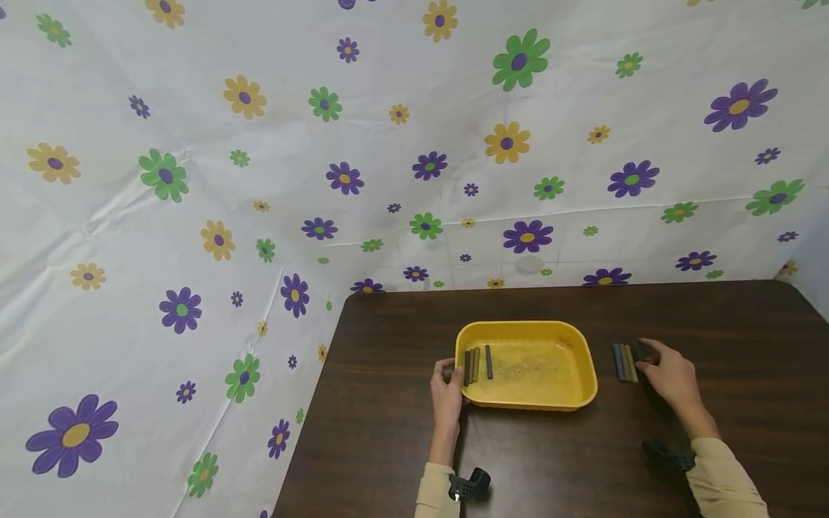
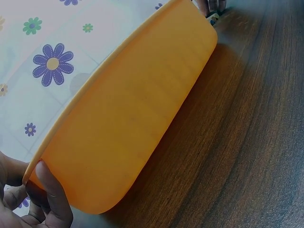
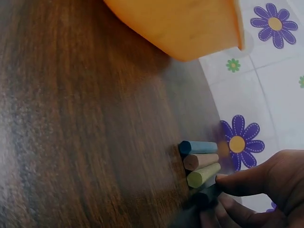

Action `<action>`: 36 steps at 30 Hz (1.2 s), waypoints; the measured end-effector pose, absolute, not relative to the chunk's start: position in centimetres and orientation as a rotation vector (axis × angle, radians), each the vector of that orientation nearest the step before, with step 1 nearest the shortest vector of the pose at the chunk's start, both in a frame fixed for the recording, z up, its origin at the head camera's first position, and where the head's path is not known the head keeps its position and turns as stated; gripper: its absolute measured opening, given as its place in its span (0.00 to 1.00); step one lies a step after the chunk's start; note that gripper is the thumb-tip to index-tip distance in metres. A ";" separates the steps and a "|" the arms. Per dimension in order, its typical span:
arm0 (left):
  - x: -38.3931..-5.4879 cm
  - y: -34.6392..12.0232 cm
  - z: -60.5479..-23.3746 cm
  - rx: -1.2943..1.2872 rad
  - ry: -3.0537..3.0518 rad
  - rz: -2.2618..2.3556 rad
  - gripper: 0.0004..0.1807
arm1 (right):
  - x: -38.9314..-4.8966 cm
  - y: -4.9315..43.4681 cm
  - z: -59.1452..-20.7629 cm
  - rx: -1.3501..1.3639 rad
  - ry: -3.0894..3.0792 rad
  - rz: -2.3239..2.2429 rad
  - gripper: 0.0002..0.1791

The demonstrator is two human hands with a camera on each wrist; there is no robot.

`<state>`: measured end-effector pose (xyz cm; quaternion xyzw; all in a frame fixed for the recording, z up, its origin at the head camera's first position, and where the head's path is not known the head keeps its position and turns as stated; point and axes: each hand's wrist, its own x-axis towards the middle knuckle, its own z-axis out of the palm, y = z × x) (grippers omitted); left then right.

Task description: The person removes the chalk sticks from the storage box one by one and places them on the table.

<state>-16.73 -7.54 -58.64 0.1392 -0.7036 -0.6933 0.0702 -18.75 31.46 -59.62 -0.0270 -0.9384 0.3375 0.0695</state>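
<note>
My left hand [image 1: 447, 394] grips the left rim of a yellow plastic tray [image 1: 534, 370], thumb on the outer wall in the left wrist view. Inside the tray, dark and olive chalk sticks [image 1: 476, 365] stand side by side near the left wall, with a blue chalk stick [image 1: 488, 362] a little apart. To the right of the tray my right hand [image 1: 673, 378] pinches a dark chalk stick [image 3: 208, 195] between thumb and fingers. Beside it lie a yellow-green chalk stick [image 3: 203, 175], a tan one [image 3: 200, 161] and a blue one [image 3: 200, 147], in a row.
The dark wooden table [image 1: 376, 432] carries everything. Behind it and at the left hangs a white flowered sheet [image 1: 414, 208]. Black wrist straps with cameras [image 1: 471, 485] sit on both forearms.
</note>
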 end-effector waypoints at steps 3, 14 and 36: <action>-16.8 -7.5 -58.6 0.419 -2.113 -2.089 0.12 | -18.8 31.2 -59.7 -0.101 -2.823 1.015 0.24; -16.8 -7.5 -58.6 0.424 -2.118 -2.089 0.12 | -18.6 30.6 -59.1 -0.237 -2.773 1.128 0.20; -16.9 -7.5 -58.7 0.430 -2.112 -2.086 0.11 | -18.7 26.5 -54.7 -0.334 -2.608 1.199 0.19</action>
